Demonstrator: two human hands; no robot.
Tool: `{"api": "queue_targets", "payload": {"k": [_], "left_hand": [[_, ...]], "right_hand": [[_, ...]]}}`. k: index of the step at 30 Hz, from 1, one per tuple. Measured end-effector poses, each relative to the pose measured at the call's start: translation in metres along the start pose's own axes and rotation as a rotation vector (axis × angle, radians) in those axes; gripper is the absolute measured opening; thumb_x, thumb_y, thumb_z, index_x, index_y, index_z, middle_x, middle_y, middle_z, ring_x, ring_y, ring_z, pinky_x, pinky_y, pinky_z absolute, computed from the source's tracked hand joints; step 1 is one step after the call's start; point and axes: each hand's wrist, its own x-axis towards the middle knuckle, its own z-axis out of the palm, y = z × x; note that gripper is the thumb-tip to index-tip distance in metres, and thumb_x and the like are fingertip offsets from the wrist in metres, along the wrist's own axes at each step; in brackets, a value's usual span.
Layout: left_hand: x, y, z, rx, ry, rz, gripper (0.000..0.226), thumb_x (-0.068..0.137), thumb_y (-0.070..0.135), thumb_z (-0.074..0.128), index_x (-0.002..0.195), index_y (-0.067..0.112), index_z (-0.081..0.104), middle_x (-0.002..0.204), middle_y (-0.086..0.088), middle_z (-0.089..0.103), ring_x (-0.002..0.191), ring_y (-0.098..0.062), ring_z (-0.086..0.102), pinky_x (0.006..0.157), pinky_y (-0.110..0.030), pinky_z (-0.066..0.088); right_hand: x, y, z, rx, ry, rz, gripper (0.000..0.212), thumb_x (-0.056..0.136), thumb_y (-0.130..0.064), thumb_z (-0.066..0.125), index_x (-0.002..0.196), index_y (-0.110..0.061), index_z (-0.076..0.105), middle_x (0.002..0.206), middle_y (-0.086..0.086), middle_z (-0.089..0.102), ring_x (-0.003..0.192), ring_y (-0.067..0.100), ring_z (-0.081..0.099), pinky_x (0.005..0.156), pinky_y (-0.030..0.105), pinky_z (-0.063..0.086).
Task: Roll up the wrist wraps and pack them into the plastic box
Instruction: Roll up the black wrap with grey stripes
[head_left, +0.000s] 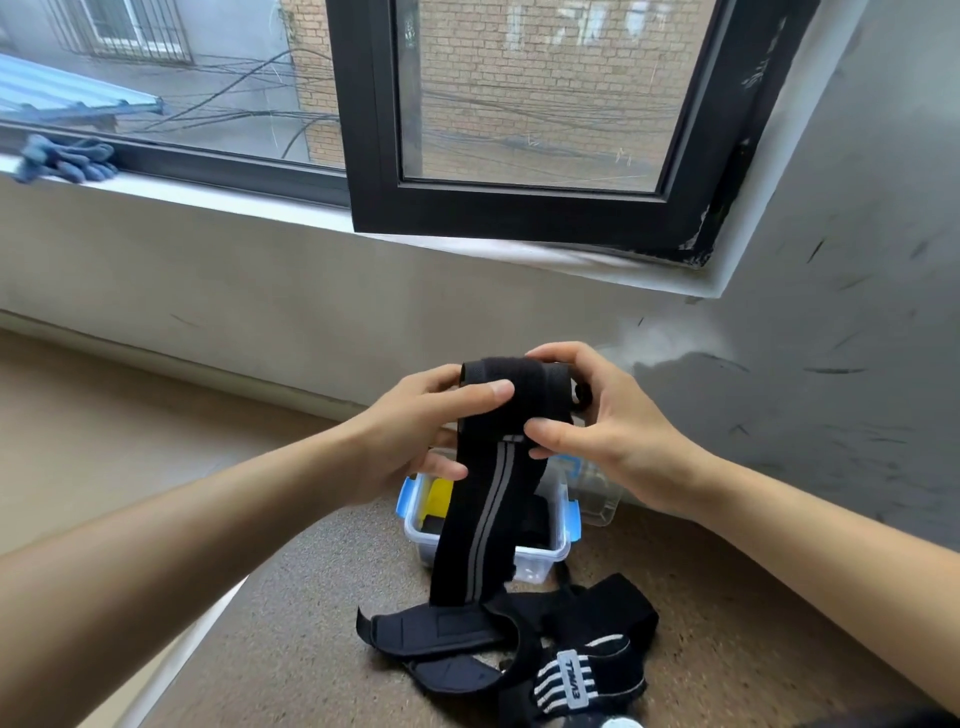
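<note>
A black wrist wrap (493, 499) with two grey stripes is held up in the air, its top end partly rolled. My left hand (415, 431) grips the left side of the roll, thumb across the front. My right hand (608, 426) grips the right side, thumb under the roll. The wrap's free tail hangs down in front of a clear plastic box (558, 551) with blue latches. Inside the box I see something yellow and dark items. More black wraps (519, 644) lie in a heap on the brown surface in front of the box.
A clear lid (597, 493) lies just behind the box on the right. The brown speckled tabletop (311, 623) ends at the left edge. A grey wall rises on the right, a window sill with blue gloves (67, 158) sits far left.
</note>
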Motion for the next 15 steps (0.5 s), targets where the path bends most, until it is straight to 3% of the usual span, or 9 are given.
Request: {"api": "queue_targets", "payload": {"k": [4,9,11,15], "left_hand": [[0.0018,-0.0034,-0.0014,-0.034,0.025,0.027,0.051,0.08,0.029,0.079,0.128,0.022,0.064,0.105,-0.006,0.075,0.09,-0.023,0.076,0.059,-0.025,0.056],[0.002,-0.0046,-0.0044,-0.02,0.06,0.116,0.051,0.08,0.008,0.08,0.126,0.022,0.065,0.101,-0.003,0.076,0.093,-0.02,0.076,0.066,-0.026,0.057],[0.002,-0.0063,-0.0044,-0.007,0.067,0.157,0.053,0.079,0.003,0.08,0.125,0.024,0.066,0.099,-0.001,0.076,0.094,-0.019,0.076,0.07,-0.026,0.057],[0.0023,-0.0057,-0.0052,0.04,0.069,0.224,0.057,0.08,-0.004,0.08,0.127,0.024,0.064,0.1,0.0,0.076,0.094,-0.016,0.075,0.07,-0.028,0.058]], "right_hand": [[-0.001,0.002,-0.0017,-0.16,-0.037,-0.006,0.057,0.085,-0.004,0.08,0.133,-0.023,0.055,0.12,0.002,0.063,0.11,0.024,0.067,0.083,0.046,0.063],[-0.0016,-0.002,-0.0047,0.149,-0.129,0.215,0.047,0.092,-0.033,0.068,0.136,-0.025,0.054,0.127,0.012,0.065,0.111,0.031,0.07,0.078,0.042,0.061],[-0.0005,-0.0029,-0.0048,0.155,-0.139,0.254,0.046,0.096,-0.044,0.062,0.136,-0.023,0.055,0.125,0.012,0.068,0.111,0.032,0.07,0.078,0.044,0.061],[0.0007,-0.0038,-0.0051,0.147,-0.145,0.274,0.048,0.098,-0.049,0.057,0.138,-0.022,0.056,0.121,0.012,0.07,0.106,0.033,0.072,0.075,0.044,0.061]]}}
